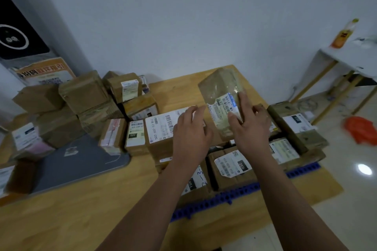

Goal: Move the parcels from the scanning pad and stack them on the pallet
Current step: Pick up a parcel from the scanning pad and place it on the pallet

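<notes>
Parcel (221,96): taped, atop pallet (230,196) stack, tilted.
Handling: I judge it light, stiff, slick-surfaced.
Grip pt: both side faces, low.
R hand (252,126): fingers flat on parcel label, no curl.
L hand (190,130): loose, holds nothing, just beside parcel.
Count: approx. 6 parcels on pallet; 8+ by pad (81,161); 1 pad; 1 pallet.

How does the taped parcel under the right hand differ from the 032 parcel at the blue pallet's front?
The taped parcel is tilted; the 032 parcel lies flat. The taped parcel shines with clear tape and sits high; the 032 parcel looks like matte cardboard and sits low. Both carry white labels.
</notes>
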